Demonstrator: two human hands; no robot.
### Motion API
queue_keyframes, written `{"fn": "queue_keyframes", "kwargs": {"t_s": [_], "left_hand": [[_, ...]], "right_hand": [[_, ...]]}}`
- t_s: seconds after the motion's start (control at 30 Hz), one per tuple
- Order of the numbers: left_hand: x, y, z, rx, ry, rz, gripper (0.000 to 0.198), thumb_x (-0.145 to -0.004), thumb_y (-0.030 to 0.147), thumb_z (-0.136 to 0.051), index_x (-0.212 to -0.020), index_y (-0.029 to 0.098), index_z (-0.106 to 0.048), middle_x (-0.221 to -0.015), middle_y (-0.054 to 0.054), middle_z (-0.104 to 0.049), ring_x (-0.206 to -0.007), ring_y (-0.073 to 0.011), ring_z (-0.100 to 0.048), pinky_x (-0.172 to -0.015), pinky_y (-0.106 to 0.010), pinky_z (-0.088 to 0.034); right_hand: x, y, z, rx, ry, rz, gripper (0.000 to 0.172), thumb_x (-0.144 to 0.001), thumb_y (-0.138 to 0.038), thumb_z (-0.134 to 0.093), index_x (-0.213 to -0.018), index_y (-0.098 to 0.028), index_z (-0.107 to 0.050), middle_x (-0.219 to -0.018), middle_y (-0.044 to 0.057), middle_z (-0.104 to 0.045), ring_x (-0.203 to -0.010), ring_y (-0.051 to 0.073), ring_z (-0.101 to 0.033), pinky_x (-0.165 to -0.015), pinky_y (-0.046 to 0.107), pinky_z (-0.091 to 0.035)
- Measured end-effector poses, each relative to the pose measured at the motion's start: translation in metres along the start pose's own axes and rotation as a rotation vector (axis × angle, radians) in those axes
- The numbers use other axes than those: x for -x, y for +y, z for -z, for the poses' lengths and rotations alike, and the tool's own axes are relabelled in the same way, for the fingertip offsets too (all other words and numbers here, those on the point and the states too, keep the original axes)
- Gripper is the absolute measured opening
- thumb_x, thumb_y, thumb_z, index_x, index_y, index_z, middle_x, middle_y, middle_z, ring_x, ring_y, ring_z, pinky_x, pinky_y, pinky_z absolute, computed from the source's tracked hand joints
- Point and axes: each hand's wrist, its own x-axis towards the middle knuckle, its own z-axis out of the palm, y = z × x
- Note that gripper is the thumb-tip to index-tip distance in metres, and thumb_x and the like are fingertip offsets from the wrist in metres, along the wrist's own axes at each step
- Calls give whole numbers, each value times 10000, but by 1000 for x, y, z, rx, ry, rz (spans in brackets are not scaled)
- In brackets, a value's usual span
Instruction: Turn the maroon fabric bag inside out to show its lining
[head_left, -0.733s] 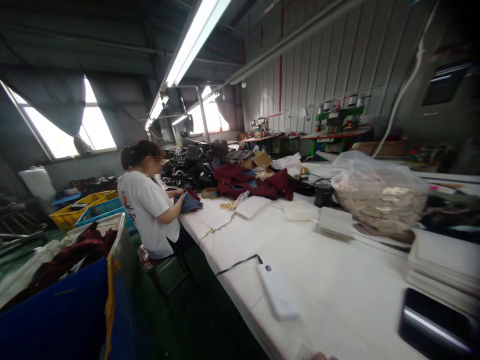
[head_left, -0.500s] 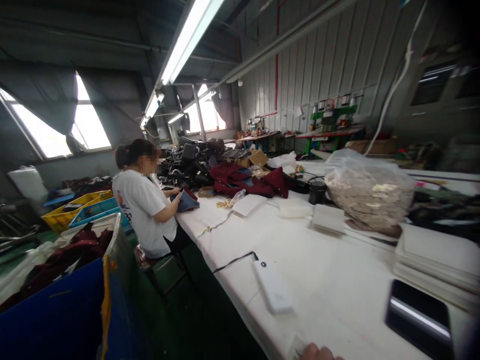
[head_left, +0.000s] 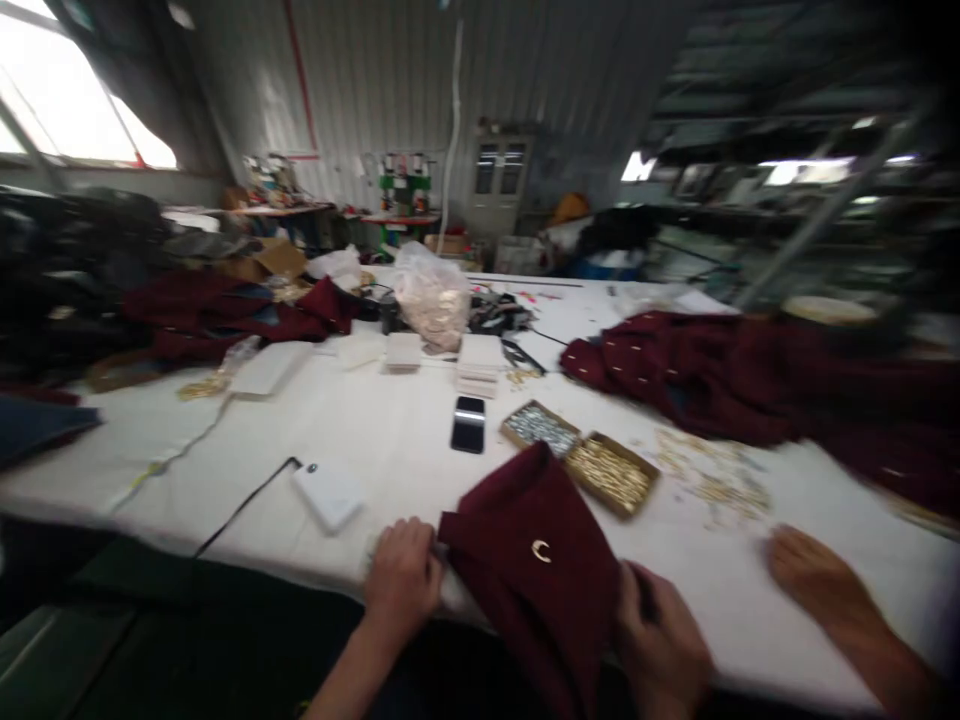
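A folded maroon fabric piece (head_left: 529,530) with a gold crescent-shaped metal ornament (head_left: 541,551) is at the front table edge, its lower part hanging towards me. My left hand (head_left: 405,572) is closed at its left edge, thumb against the cloth; the fingertips are blurred. On the opposite edge, my right hand (head_left: 661,635) grips the fabric between thumb and fingers. Just beyond the cloth lie a small box of silvery pieces (head_left: 540,428) and a box of gold-coloured pieces (head_left: 611,474). Loose gold pieces (head_left: 724,485) are scattered to their right.
Another person's hand (head_left: 817,580) rests at the right. A phone (head_left: 469,424), a white device with a black cord (head_left: 328,496) and stacked white pads (head_left: 478,362) lie on the white table (head_left: 375,430). Maroon garments (head_left: 697,370) are heaped at the right, beyond the loose pieces.
The view has swung to the right and down. The fabric, both my hands and the small boxes now show; the seated person at the left has left the view.
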Motion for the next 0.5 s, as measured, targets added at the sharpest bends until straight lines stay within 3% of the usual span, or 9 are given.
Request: {"fn": "queue_keyframes", "kwargs": {"t_s": [0.1,0.33,0.5], "left_hand": [[-7,-1,6,-83,-13,-73,146,-1028,135,-521,-1014,226,-634,-1000,-63,-653,-1022,-297,-604,-957,-461,-450],[-5,-3,2,-173,16,-173,150,-1064,188,-508,-1020,233,-645,-945,-44,-646,-939,-274,-593,-885,-420,-423],[-10,-16,-4,-78,44,-161,194,-1052,251,-478,-996,247,-664,-894,-42,-657,-879,-275,-609,-848,-415,-423]], "right_hand": [[-3,20,31,-8,-30,-8,381,-1143,-523,-575,-1052,-222,-790,-981,128,-795,-890,289,-748,-848,417,-559],[-3,11,21,-26,-36,-49,294,-1157,-423,-586,-1081,-217,-782,-1012,97,-786,-940,257,-725,-910,388,-541],[-6,10,26,-46,-15,-56,247,-1154,-376,-590,-1052,-233,-763,-980,78,-768,-916,250,-714,-886,390,-523]]}}
